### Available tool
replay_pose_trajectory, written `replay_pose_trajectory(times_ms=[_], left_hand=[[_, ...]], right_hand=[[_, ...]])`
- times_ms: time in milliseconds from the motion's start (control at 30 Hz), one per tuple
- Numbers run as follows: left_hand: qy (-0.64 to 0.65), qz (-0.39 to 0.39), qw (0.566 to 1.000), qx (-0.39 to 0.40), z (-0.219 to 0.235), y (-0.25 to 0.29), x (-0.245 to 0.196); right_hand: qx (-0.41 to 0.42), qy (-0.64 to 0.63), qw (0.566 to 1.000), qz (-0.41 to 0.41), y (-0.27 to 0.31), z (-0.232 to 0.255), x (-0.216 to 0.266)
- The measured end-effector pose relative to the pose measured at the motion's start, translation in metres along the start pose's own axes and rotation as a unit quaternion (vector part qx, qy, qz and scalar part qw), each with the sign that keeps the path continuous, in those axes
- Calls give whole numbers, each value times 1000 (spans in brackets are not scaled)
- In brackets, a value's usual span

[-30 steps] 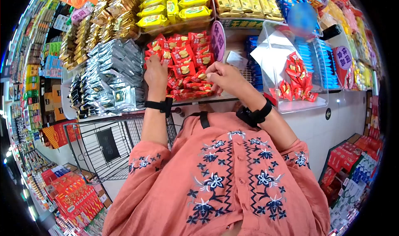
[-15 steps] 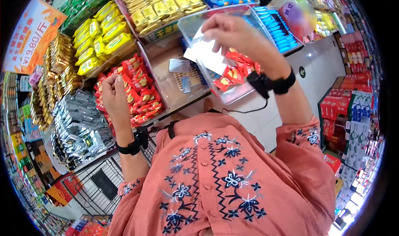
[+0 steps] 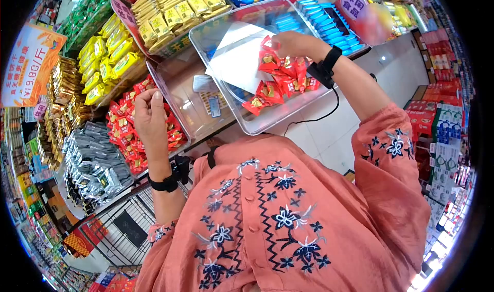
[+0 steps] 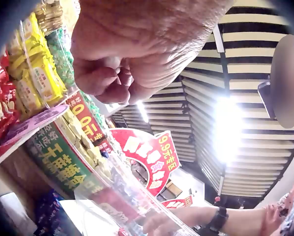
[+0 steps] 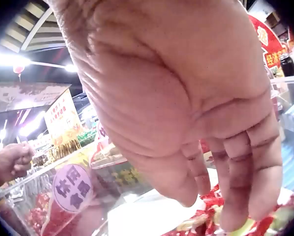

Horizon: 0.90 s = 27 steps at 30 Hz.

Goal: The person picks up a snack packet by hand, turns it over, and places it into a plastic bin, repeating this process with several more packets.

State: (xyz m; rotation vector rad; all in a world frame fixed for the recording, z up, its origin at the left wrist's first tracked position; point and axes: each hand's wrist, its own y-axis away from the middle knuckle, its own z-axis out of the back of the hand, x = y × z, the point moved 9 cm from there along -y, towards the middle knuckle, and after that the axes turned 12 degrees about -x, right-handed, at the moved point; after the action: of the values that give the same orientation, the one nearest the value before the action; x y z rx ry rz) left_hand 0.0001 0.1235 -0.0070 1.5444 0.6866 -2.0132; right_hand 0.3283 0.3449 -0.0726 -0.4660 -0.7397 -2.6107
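Observation:
My right hand (image 3: 296, 44) reaches down into a clear plastic bin (image 3: 246, 125), its fingers at a pile of red snack packets (image 3: 288, 81). In the right wrist view its fingers (image 5: 235, 182) point downward and overlap the red packets (image 5: 201, 223). A white sheet of paper (image 3: 239, 55) lies in the same bin. My left hand (image 3: 152, 118) hovers over another heap of red packets (image 3: 123, 122), fingers loosely bent. No packet shows in it in the left wrist view, where its fingers (image 4: 105, 83) curl toward the palm.
Yellow packets (image 3: 116, 55) and silver sachets (image 3: 95, 156) border the red heap. Between the heap and the bin, a clear compartment (image 3: 190, 107) holds small cards. A wire cart (image 3: 110, 235) stands at lower left. Blue packets (image 3: 329, 27) lie beyond the bin.
My right hand has moved from the red heap across to the clear bin and down to its packets. The left hand has lifted off the heap. The head view has swung right.

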Motion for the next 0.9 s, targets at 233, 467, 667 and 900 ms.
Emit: replay_pose_trajectory(times_ms=[233,467,667,900], left_hand=[[8,-12,1000,12,-24,6,-6],[-16,-3,1000,23,-31,10,-5],[2,11,999,41,-32,12,-1],[41,68,991,112,-45,15,0]], right_hand=[[78,39,994,-72,-6,-18,-45],[80,60,994,-52,4,-13,-34],[70,25,997,28,8,-11,-18],[-11,-227,970,86,53,47,65]])
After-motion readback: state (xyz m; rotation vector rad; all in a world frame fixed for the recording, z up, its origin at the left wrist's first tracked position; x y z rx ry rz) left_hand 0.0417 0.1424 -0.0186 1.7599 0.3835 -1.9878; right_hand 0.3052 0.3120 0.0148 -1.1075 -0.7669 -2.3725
